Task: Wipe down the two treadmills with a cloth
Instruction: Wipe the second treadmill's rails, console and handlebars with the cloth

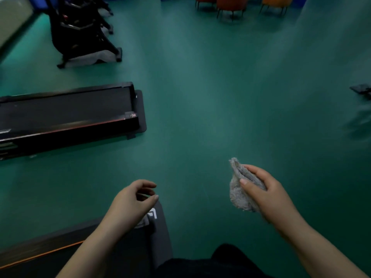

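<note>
Two black treadmills lie flat on the green floor. The far treadmill stretches across the left side on a dark mat. The near treadmill, with an orange stripe along its rail, fills the lower left corner. My left hand hovers over the near treadmill's end, fingers curled and apart, holding nothing. My right hand is raised over bare floor to the right and grips a crumpled grey cloth. Neither hand touches a treadmill.
Black exercise bikes stand at the upper left. Orange chairs line the far edge. A small dark object lies on the floor at the right edge. Open green floor spans the middle.
</note>
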`<action>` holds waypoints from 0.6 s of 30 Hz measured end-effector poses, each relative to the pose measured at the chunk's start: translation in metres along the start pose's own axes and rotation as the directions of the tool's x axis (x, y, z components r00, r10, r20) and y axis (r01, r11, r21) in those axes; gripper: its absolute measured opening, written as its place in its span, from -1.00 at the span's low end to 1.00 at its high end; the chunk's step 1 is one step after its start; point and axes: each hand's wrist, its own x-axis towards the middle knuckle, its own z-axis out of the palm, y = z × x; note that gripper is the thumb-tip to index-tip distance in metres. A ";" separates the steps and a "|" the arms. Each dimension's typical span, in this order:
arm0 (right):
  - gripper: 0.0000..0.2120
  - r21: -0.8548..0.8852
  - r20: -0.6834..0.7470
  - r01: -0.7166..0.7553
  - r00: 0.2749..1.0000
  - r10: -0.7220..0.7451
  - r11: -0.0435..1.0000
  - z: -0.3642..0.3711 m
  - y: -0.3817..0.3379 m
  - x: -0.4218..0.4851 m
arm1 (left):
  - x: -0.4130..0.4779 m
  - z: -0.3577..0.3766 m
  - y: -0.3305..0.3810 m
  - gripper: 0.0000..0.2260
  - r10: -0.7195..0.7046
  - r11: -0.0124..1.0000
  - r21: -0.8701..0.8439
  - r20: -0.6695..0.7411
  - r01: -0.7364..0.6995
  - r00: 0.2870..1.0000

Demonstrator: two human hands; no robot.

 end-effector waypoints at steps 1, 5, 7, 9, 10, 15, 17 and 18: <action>-0.74 -0.008 0.015 -0.002 1.000 0.002 1.000 0.004 -0.003 0.023 | 0.016 -0.003 0.000 -0.81 -0.019 1.000 -0.006 -0.016 0.019 1.000; -0.74 -0.054 0.081 0.010 0.997 -0.005 0.998 0.021 -0.018 0.129 | 0.082 -0.017 -0.005 -0.81 -0.126 0.991 -0.065 -0.114 0.119 0.985; -0.73 -0.076 0.130 0.024 0.991 -0.013 0.997 0.037 -0.030 0.186 | 0.115 -0.025 -0.006 -0.81 -0.194 0.978 -0.108 -0.170 0.178 0.966; -0.74 -0.093 0.198 0.053 0.980 -0.034 0.994 0.059 -0.047 0.242 | 0.150 -0.036 -0.005 -0.81 -0.247 0.965 -0.147 -0.234 0.217 0.940; -0.74 -0.105 0.239 0.072 0.970 -0.045 0.992 0.072 -0.056 0.268 | 0.166 -0.042 -0.003 -0.81 -0.273 0.957 -0.169 -0.259 0.235 0.926; -0.74 -0.137 0.476 0.157 0.876 -0.074 0.978 0.146 -0.110 0.376 | 0.228 -0.086 0.014 -0.81 -0.385 0.912 -0.304 -0.403 0.276 0.830; -0.75 -0.138 0.549 0.191 0.832 -0.086 0.972 0.176 -0.129 0.406 | 0.241 -0.103 0.012 -0.81 -0.432 0.891 -0.346 -0.439 0.296 0.788; -0.75 -0.137 0.580 0.202 0.810 -0.087 0.970 0.192 -0.137 0.419 | 0.246 -0.111 0.008 -0.81 -0.459 0.877 -0.370 -0.455 0.307 0.763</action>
